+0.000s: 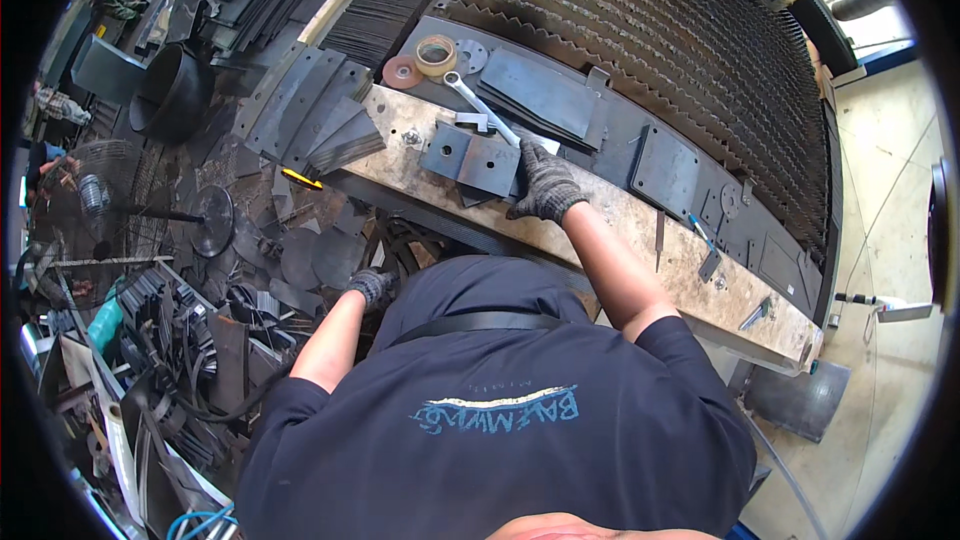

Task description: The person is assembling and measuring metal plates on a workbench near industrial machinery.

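In the head view, the steel piece [468,159] with two holes lies on the stained table [610,210] in front of me; I cannot tell whether it is one bent part or two plates. My gloved right hand [550,188] is at its right end, thumb and fingers [531,154] spread apart; whether they grip it, I cannot tell. Just beyond the steel piece, a wrench [468,94] slants down toward those fingers. My left hand [371,286], also gloved, is nearer me and to the left of the steel piece, off the table, beside a dark frame [405,243]; its fingers are partly hidden, so I cannot tell their state.

Farther beyond the steel piece are a tape roll [420,63], a reddish disc [402,72] and a stack of dark plates [540,92]. To its left, more plates [345,145] fan out; to its right lies a plate with corner holes [664,165].
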Action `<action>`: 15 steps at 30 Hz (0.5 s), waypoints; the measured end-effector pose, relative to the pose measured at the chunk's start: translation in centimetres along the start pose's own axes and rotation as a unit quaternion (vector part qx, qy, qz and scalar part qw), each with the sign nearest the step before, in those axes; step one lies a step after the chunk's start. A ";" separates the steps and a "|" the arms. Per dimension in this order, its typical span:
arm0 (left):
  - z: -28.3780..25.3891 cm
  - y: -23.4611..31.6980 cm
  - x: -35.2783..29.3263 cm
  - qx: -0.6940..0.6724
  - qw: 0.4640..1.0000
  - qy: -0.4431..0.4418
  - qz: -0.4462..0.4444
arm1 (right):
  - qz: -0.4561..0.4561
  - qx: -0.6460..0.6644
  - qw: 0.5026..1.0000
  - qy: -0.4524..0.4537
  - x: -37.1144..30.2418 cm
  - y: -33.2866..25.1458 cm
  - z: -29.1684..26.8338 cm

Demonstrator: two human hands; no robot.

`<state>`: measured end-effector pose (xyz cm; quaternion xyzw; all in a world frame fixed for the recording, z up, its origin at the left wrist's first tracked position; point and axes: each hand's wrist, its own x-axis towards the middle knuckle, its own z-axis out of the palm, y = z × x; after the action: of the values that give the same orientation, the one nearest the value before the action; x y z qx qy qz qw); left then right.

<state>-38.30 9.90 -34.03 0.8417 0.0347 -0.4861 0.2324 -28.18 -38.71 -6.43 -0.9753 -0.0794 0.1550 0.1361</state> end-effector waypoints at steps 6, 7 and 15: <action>-4.5 4.1 -2.1 -0.331 0.939 -0.032 -0.083 | 0.065 0.002 0.998 0.019 0.2 -0.7 1.7; -6.0 6.2 -3.0 -0.226 0.972 0.004 -0.059 | 0.066 0.001 0.998 0.020 0.2 -0.7 1.8; -9.4 15.8 -4.7 -0.320 0.939 0.008 0.124 | 0.077 0.021 0.996 0.043 0.1 -1.8 2.1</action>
<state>-28.77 0.61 -20.52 0.7247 0.0859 -0.4101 0.5471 -28.95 -36.50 -7.86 -0.9811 0.0051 0.1250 0.1474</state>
